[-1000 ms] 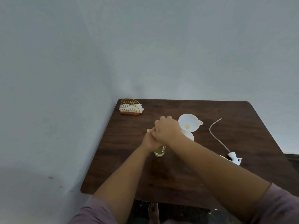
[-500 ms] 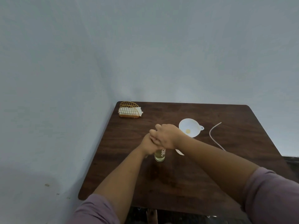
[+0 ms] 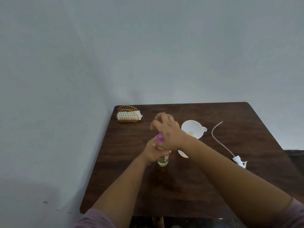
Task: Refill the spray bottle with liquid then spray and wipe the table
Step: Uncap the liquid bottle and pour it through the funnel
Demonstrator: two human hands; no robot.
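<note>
A small clear refill bottle (image 3: 163, 161) with yellowish liquid stands near the middle of the brown table (image 3: 189, 191). My left hand (image 3: 152, 153) is wrapped around its upper body. Its purple cap (image 3: 159, 138) shows just above that hand. My right hand (image 3: 166, 130) hovers over the cap, blurred, with fingers spread and lifted off it. A white funnel (image 3: 192, 128) with a yellow drop inside stands to the right; what it sits on is mostly hidden behind my right forearm. The white spray head (image 3: 239, 162) with its long tube (image 3: 218, 140) lies on the table at the right.
A gold wire holder with white napkins (image 3: 128, 114) stands at the table's far left corner. Grey walls close off the left and far sides. The table's near edge runs just past my elbows.
My right hand, earlier closed over the bottle top, has lifted and opened its fingers, so the purple cap now shows. The left hand keeps its hold on the bottle.
</note>
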